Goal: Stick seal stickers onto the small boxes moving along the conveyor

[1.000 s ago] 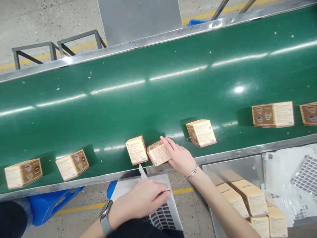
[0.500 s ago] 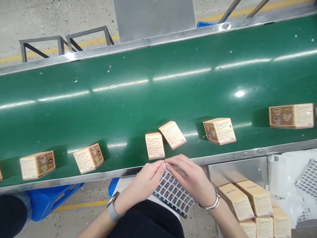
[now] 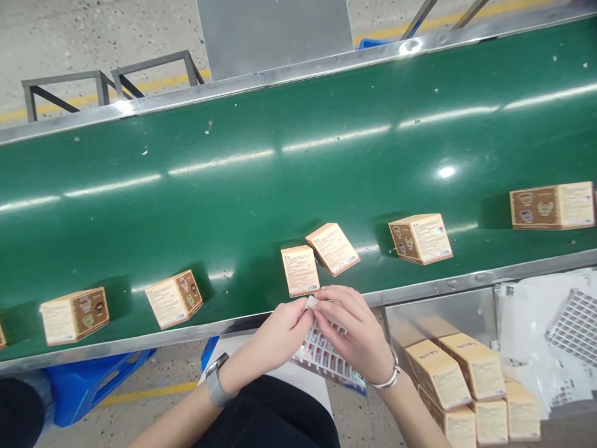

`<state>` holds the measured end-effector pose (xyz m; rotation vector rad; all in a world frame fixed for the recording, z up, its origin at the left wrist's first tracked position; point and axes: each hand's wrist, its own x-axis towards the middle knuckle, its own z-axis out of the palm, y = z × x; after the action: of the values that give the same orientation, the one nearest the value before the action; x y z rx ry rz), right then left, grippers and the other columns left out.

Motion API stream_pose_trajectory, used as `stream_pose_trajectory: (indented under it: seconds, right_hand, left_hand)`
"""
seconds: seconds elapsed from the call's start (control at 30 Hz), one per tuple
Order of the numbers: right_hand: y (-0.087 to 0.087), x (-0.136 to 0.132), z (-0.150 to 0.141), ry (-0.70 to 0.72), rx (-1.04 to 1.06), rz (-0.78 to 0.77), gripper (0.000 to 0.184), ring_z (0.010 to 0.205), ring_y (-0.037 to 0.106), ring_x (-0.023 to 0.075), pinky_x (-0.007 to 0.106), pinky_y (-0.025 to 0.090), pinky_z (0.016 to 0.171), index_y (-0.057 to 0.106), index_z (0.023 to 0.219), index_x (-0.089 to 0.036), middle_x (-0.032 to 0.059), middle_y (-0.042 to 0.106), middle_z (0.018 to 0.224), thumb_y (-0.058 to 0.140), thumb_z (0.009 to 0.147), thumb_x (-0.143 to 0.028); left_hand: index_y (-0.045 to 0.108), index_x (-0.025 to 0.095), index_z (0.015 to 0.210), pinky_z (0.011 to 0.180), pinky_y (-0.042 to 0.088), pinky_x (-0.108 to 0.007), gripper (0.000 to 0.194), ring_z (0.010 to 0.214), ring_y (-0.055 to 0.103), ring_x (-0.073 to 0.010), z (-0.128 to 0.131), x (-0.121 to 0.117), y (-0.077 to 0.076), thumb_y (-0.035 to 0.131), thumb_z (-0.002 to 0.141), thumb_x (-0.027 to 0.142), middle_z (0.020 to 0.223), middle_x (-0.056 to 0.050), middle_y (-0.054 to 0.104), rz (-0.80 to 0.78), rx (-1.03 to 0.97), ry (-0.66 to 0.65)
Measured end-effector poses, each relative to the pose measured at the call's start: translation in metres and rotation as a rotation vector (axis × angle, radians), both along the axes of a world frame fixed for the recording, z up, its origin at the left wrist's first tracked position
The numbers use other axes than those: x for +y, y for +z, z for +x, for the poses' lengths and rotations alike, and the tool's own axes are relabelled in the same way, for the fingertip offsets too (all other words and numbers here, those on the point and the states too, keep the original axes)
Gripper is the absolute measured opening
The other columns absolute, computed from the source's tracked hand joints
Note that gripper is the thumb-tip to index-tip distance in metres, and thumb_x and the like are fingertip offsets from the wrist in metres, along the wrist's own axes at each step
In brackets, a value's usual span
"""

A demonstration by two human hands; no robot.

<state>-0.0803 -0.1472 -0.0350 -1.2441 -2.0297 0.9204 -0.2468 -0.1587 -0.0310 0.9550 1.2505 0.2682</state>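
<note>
My left hand (image 3: 285, 333) is closed, thumb and forefinger pinched near the top corner of a sheet of small stickers (image 3: 321, 353). The sheet hangs below both hands in front of my body, its rows glinting, and part of it is hidden by my fingers. Curled in from the other side, my right hand (image 3: 353, 333) has its fingertips together at a small white label (image 3: 311, 303), which touches the left fingertips too. Just beyond the hands, a tan box (image 3: 300, 271) stands on the green belt, close beside a second, angled box (image 3: 334, 249).
More boxes sit along the green conveyor belt (image 3: 233, 205), including one box (image 3: 421, 239) to the right and another box (image 3: 174, 299) to the left. A metal rail edges the belt. Stacked boxes (image 3: 473, 367) and white sticker sheets (image 3: 545, 336) lie at lower right. A blue stool (image 3: 100, 386) stands lower left.
The small white label now shows more plainly between my fingertips. The sheet has tilted and looks shinier. Nearby boxes appear slightly further right as the view shifts.
</note>
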Motion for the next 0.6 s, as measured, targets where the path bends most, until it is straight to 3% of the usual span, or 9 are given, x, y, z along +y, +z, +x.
stream_pose_trajectory:
  seconds: [0.13,0.2,0.27,0.33,0.47,0.6]
  right_hand:
    - [-0.023,0.025,0.028,-0.248,0.141,-0.291,0.007,0.101,0.066,0.0231,0.042,0.055,0.087,0.062,0.085,-0.024,0.0082,0.068,0.105,0.058,0.090,-0.024]
    - [-0.043,0.044,0.042,-0.377,0.184,-0.374,0.011,0.110,0.063,0.0250,0.045,0.052,0.092,0.062,0.085,-0.024,0.0106,0.065,0.114,0.060,0.089,-0.034]
    - [-0.063,0.062,0.051,-0.437,0.230,-0.442,0.021,0.113,0.061,0.0259,0.046,0.051,0.094,0.061,0.086,-0.023,0.0119,0.062,0.120,0.063,0.086,-0.044]
    - [-0.078,0.075,0.055,-0.445,0.270,-0.502,0.028,0.110,0.062,0.0256,0.046,0.050,0.095,0.060,0.084,-0.022,0.0123,0.063,0.120,0.065,0.082,-0.050]
    - [-0.090,0.083,0.056,-0.433,0.308,-0.546,0.034,0.099,0.065,0.0234,0.042,0.052,0.089,0.056,0.080,-0.023,0.0117,0.066,0.114,0.065,0.081,-0.055]
    - [-0.089,0.082,0.062,-0.426,0.289,-0.533,0.032,0.098,0.065,0.0222,0.040,0.053,0.086,0.055,0.083,-0.023,0.0104,0.066,0.113,0.062,0.084,-0.054]
  left_hand:
    - [0.053,0.018,0.074,0.060,0.045,-0.026,0.026,0.064,0.056,-0.0148,0.009,0.008,-0.010,0.037,0.093,0.023,0.070,0.001,0.060,0.059,0.099,-0.100]
    - [0.057,0.018,0.076,0.083,0.052,-0.033,0.027,0.094,0.065,-0.0210,0.016,0.014,-0.013,0.040,0.096,0.023,0.095,-0.006,0.070,0.267,0.147,-0.212]
    - [0.060,0.017,0.079,0.112,0.038,-0.043,0.027,0.134,0.047,-0.0268,0.026,0.020,-0.018,0.041,0.098,0.021,0.137,-0.009,0.058,0.523,0.177,-0.347]
    - [0.062,0.016,0.081,0.122,0.021,-0.049,0.029,0.149,0.022,-0.0287,0.038,0.025,-0.024,0.040,0.099,0.019,0.157,-0.008,0.037,0.690,0.218,-0.480]
    - [0.065,0.011,0.086,0.122,0.022,-0.052,0.030,0.150,0.019,-0.0308,0.055,0.032,-0.040,0.039,0.099,0.017,0.155,-0.014,0.037,0.745,0.326,-0.624]
    - [0.067,0.011,0.084,0.122,0.026,-0.050,0.031,0.149,0.022,-0.0295,0.062,0.034,-0.047,0.040,0.099,0.017,0.155,-0.013,0.038,0.758,0.349,-0.649]
